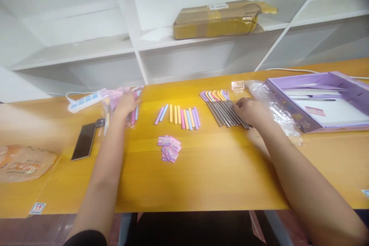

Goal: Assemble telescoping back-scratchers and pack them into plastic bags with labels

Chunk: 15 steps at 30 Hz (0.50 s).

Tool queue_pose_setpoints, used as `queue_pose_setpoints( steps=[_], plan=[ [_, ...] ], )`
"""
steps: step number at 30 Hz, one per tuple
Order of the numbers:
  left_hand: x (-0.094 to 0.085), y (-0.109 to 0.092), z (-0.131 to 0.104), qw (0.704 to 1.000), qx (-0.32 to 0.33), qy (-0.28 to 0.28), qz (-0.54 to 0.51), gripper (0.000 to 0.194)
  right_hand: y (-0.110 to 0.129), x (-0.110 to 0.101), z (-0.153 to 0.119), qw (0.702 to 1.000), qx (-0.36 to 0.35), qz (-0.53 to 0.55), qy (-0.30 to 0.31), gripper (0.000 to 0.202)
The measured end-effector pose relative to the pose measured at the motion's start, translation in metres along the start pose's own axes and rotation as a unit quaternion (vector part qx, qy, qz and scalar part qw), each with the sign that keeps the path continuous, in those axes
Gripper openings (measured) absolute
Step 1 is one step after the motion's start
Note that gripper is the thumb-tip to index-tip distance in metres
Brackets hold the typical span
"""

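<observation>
My left hand (127, 104) is over the clear bag of pastel pieces (117, 94) at the left; its fingers are blurred, and pink and blue sticks (134, 114) show beside them. With fingers curled together, my right hand (253, 111) rests at the right end of a row of grey metal rods with curved coloured ends (221, 112); whatever it pinches is hidden. Between my hands lie short pastel sticks (183, 117) in yellow, pink, blue and purple. Nearer to me is a loose pile of small pink printed cards (169, 148).
To the right stand crumpled clear plastic (275, 107) and a purple open box (305, 127) holding papers. A phone (83, 141), a power strip (86, 102) and an orange-printed bag (27, 163) lie left. A taped carton (215, 23) sits on the white shelf (155, 42).
</observation>
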<state>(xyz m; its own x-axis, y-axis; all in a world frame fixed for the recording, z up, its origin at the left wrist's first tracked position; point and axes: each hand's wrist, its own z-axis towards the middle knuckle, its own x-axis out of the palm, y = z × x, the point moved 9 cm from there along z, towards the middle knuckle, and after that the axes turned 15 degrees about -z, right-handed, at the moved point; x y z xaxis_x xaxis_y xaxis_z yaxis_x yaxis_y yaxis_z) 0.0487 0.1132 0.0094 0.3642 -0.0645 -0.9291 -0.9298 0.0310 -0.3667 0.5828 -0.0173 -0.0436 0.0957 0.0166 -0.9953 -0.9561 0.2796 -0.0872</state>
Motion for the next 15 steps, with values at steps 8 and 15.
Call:
queue_pose_setpoints(
  steps=[8, 15],
  plan=[
    [0.014, 0.016, 0.008, 0.999, -0.036, -0.001, 0.026, 0.042, -0.001, -0.024, -0.008, 0.996, 0.024, 0.027, -0.079, 0.029],
    [0.014, 0.02, 0.008, 0.999, -0.042, -0.023, 0.008, 0.046, 0.003, -0.037, -0.011, 0.986, 0.032, 0.076, -0.143, 0.025]
  ],
)
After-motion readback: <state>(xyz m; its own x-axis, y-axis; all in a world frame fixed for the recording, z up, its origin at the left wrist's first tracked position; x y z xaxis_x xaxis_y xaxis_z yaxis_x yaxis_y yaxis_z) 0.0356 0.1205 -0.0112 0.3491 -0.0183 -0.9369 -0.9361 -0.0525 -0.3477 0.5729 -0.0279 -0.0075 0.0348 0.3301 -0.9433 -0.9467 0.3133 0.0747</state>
